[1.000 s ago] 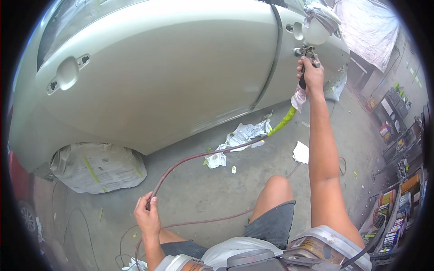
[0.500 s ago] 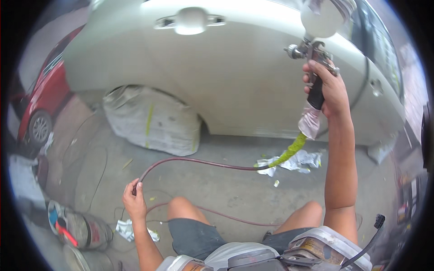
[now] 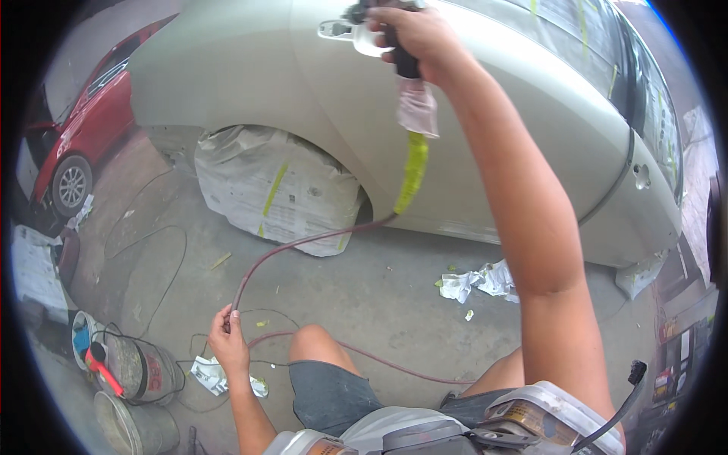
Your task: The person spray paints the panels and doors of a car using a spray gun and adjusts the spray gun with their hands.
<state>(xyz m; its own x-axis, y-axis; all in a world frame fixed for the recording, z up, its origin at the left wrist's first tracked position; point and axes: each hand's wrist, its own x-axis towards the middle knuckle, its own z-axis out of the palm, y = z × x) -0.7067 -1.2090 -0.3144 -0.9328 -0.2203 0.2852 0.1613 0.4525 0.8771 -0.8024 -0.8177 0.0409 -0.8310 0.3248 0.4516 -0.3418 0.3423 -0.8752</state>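
My right hand [image 3: 426,39] is wrapped round the black grip of a spray gun [image 3: 406,62] at the top of the view, in front of the pale car's door handle [image 3: 335,30]. The gun's upper part lies beyond the picture's edge. Below the grip, pink cloth [image 3: 417,110] and yellow-green wrapping [image 3: 412,171] cover the end of a dark red hose [image 3: 303,240]. Lower left, my left hand [image 3: 229,343] pinches that hose, which arcs up to the gun. The pale car body [image 3: 470,167] fills the space behind, its wheel masked with taped paper [image 3: 280,189].
A red car [image 3: 98,98] stands far left. At lower left are a bucket [image 3: 133,428] and a drum-like container [image 3: 144,371] with a red-handled tool [image 3: 106,373]. Crumpled paper [image 3: 481,282] and thin cables lie on the floor. More hose [image 3: 379,364] runs past my knees.
My right hand has swept left with the spray gun, from the door's right part to the door handle. The hose's wrapped end has followed it. My left hand keeps its hold.
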